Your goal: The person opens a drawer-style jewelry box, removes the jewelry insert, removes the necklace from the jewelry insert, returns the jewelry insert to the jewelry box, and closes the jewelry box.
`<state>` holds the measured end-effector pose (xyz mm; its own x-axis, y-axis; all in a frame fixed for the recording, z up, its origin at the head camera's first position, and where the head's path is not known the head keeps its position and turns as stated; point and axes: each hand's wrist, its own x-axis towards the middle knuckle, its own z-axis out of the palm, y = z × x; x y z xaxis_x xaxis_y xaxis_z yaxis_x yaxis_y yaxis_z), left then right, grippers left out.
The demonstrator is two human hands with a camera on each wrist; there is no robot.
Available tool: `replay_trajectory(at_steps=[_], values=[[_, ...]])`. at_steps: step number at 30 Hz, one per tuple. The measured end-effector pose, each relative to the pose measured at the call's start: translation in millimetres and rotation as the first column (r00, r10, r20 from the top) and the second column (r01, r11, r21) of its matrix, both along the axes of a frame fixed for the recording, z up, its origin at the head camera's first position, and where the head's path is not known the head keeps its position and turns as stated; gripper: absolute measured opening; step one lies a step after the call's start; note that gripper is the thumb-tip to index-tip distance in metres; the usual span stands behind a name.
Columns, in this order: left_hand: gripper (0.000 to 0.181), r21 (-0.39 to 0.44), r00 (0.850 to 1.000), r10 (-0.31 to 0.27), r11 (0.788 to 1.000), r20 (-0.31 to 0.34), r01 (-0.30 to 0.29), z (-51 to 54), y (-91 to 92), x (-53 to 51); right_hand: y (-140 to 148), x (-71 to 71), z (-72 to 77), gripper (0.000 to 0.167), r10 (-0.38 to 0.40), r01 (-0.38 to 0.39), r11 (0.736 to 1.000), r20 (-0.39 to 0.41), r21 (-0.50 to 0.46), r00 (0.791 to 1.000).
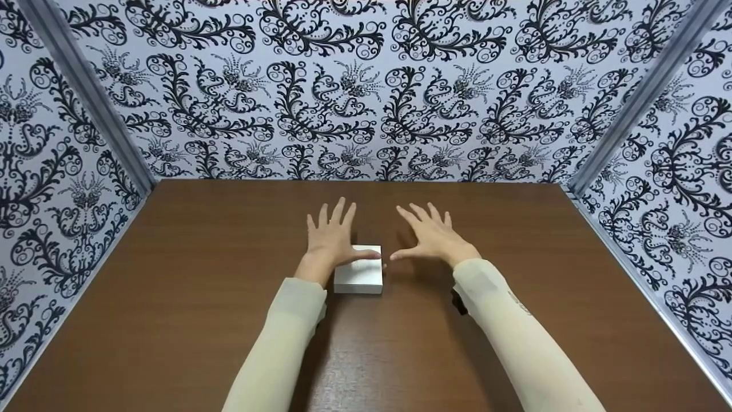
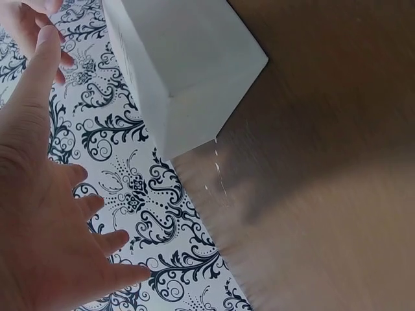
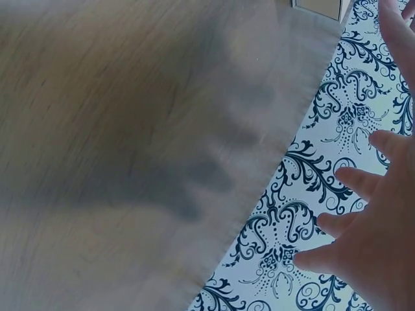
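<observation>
Your left hand (image 1: 330,240) and right hand (image 1: 438,239) are both spread, with the white box (image 1: 358,276) on the bench (image 1: 200,274) at five o'clock from the nearer left, eight o'clock from the right.

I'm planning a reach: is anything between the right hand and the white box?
No obstacle shows between the right hand and the white box, though the left thumb overlaps its top in the head view.

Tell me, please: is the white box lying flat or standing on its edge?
Flat: the white box lies on the table, broad face up, front side low.
</observation>
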<state>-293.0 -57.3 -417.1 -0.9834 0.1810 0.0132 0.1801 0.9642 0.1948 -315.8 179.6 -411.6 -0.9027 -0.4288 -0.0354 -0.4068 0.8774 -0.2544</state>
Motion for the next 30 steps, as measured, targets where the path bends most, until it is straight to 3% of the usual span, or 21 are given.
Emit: replay_trajectory(at_steps=[30], values=[[0.096, -0.019, 0.990, -0.137, 0.990, 0.032, 0.137, -0.8, -4.0, 3.4, -7.7, 9.8, -5.5, 0.070, 0.111, -0.110, 0.992, 0.000, -0.063, 0.994]])
